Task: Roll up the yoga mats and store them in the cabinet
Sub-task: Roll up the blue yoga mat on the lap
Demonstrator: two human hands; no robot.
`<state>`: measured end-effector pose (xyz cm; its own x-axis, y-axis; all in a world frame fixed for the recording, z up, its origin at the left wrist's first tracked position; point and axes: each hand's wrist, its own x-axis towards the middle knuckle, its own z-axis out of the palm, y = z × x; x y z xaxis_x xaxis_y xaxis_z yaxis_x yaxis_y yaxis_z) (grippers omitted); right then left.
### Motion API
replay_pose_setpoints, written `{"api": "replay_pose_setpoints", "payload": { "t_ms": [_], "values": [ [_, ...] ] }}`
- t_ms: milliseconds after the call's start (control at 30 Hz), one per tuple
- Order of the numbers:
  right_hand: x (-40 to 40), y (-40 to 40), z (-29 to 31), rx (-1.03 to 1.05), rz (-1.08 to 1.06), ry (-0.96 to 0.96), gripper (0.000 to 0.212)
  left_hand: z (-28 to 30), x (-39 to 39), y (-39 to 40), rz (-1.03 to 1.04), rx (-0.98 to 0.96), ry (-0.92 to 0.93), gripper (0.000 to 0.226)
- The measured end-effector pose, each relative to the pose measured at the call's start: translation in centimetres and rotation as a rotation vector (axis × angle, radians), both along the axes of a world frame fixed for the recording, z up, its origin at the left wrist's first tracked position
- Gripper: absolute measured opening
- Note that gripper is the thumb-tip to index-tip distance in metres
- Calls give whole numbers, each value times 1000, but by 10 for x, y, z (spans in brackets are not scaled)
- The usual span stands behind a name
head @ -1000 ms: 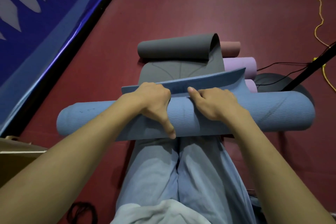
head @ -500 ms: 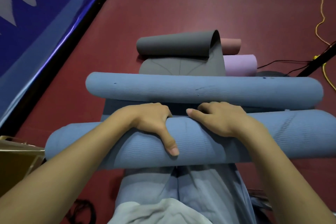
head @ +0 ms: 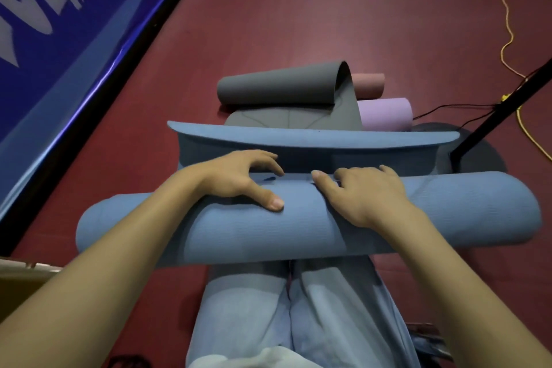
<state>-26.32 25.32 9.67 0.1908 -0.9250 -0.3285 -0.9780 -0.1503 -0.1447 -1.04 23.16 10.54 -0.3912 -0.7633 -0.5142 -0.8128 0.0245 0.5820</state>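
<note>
A thick blue yoga mat roll lies crosswise over my knees. Its loose tail stretches away from me, the far edge curling upward. My left hand sits on top of the roll, thumb along it and fingers arched over its far side. My right hand grips the roll just beside it, fingers curved over the top. Beyond the tail lies a grey mat, partly rolled. A purple roll and a pink roll lie to its right. No cabinet is in view.
The floor is dark red. A blue banner runs along the left. A black stand with a round base and cables, one yellow, is at the right. A cardboard box corner shows at the lower left.
The mat's loose end, curled into a tube half a second ago, now lies flatter with a raised far edge. Both hands have loosened, their fingers spreading over the roll's top.
</note>
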Motion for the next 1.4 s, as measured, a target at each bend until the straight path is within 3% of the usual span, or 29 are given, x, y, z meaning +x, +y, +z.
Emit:
{"api": "replay_pose_setpoints", "payload": {
  "t_ms": [133,267,300,367,467,567,633,733,800,867,1000,1133,1400],
  "values": [
    [7,-27,0,137,-56,36,80,7,-1,-10,72,-174,23,72],
    [11,-56,-6,264,-100,-11,77,12,-10,-9,58,-286,-53,18],
    [12,-60,-6,286,-104,-30,76,15,-12,-6,37,-301,-115,14],
    [11,-63,-8,304,-102,-53,76,25,-18,2,1,-306,-222,28],
    [11,-65,-15,272,-78,-86,78,44,-32,17,-113,-243,-409,81],
    [12,-69,-22,219,-32,-99,77,43,-51,30,-214,-206,-626,99],
    [12,-71,-24,171,-29,-126,77,33,-61,36,-247,-255,-675,114],
    [11,-71,-26,91,-41,-164,77,21,-60,40,-223,-273,-673,156],
    [9,-68,-26,54,-45,-173,75,18,-56,41,-225,-300,-670,163],
    [8,-63,-23,59,-36,-169,70,13,-55,46,-224,-362,-669,158],
    [7,-50,-15,113,-37,-116,65,0,-51,58,-187,-527,-612,114],
    [4,-44,-5,173,-6,-135,61,2,-48,68,-206,-574,-599,94],
    [7,-30,11,441,9,-95,55,30,-48,71,-257,-330,-518,88]
  ]
}}
